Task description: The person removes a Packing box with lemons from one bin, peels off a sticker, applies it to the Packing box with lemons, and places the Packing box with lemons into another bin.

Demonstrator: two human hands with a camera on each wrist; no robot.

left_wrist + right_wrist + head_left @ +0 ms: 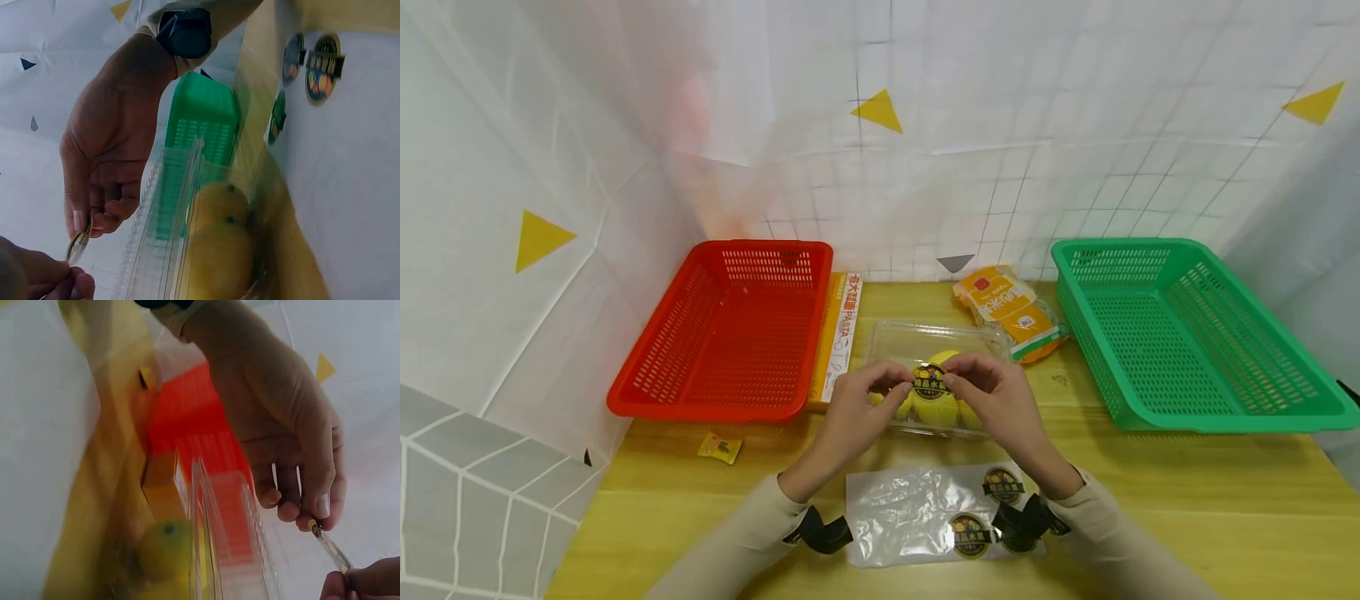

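Where the sticker [931, 382] is held: above the clear box [910, 335] of yellow fruit [934, 413].
Left hand [859, 408]: grip pinching the sticker's left edge.
Right hand [1006, 405]: grip pinching its right edge.

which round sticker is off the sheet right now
The sticker pinched between the left hand and the right hand. It is held up in the air, while the other round stickers in view are on the sheet.

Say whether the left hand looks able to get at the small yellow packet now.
Probably yes: the small yellow packet lies uncovered on the table near the red plastic basket, but the left hand pinches a round sticker and would likely need to release it.
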